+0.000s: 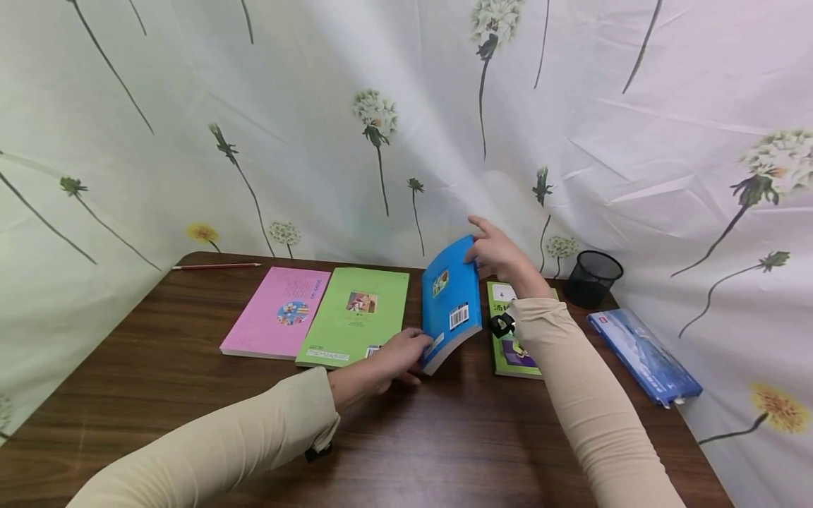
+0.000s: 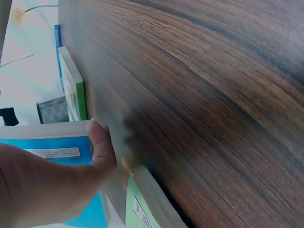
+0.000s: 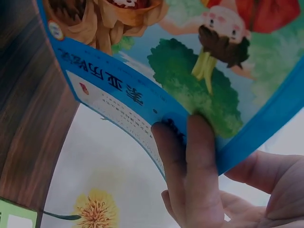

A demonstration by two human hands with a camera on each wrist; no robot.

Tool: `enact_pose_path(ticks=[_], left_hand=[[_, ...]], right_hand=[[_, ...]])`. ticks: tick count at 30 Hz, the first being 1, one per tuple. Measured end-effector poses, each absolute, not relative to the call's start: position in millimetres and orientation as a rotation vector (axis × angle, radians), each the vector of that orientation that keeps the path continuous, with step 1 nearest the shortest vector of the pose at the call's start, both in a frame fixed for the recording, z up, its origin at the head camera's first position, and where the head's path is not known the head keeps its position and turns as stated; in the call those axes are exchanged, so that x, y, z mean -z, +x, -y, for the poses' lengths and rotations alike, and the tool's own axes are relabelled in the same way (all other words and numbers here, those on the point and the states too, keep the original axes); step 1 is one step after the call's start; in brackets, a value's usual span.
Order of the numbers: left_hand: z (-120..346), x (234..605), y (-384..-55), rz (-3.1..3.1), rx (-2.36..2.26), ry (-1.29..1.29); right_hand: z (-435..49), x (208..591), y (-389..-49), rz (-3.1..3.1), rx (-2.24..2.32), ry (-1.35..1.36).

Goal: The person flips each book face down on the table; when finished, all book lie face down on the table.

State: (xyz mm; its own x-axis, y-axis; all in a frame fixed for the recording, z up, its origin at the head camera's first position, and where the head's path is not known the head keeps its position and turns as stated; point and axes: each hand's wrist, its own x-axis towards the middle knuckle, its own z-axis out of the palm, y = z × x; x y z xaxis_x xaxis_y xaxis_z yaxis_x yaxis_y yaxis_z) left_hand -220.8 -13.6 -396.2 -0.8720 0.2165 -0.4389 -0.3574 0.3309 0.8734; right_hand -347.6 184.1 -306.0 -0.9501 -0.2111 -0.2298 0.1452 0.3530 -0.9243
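Observation:
A blue paperback book (image 1: pixel 449 293) is held tilted above the table between both hands, its barcoded back cover toward the head camera. My left hand (image 1: pixel 401 355) pinches its lower left corner, the thumb on one side in the left wrist view. At the upper right edge, my right hand (image 1: pixel 498 252) grips the book; in the right wrist view its fingers (image 3: pixel 202 161) lie against the illustrated front cover (image 3: pixel 190 61). Left of the blue book lies a green book (image 1: pixel 356 317), and beyond it a pink book (image 1: pixel 276 314). Another green book (image 1: pixel 517 360) is partly hidden under the right forearm.
A black mesh pen holder (image 1: pixel 593 279) stands at the back right corner. In front of it, a blue-and-white box (image 1: pixel 644 356) lies along the right edge. A red pencil (image 1: pixel 216 266) is at the back left of the brown wooden table (image 1: pixel 419 444). Behind hangs a dandelion-print curtain (image 1: pixel 305 141).

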Motion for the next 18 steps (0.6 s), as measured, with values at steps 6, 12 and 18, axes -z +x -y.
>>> enact_pose_path(ticks=[6, 12, 18], left_hand=[[14.2, 395.8, -220.9, -2.0, -1.612, -0.141], [16.0, 394.6, -220.4, -1.973, -1.599, -0.158], [17.4, 398.2, -221.0, -2.09, -1.582, -0.115]], right_hand=[[-188.1, 304.6, -348.1, -2.273, 1.66, -0.035], [-194.1, 306.7, -348.4, -2.262, 1.656, -0.043], [-202.8, 310.1, -349.1, -2.249, 1.666, -0.023]])
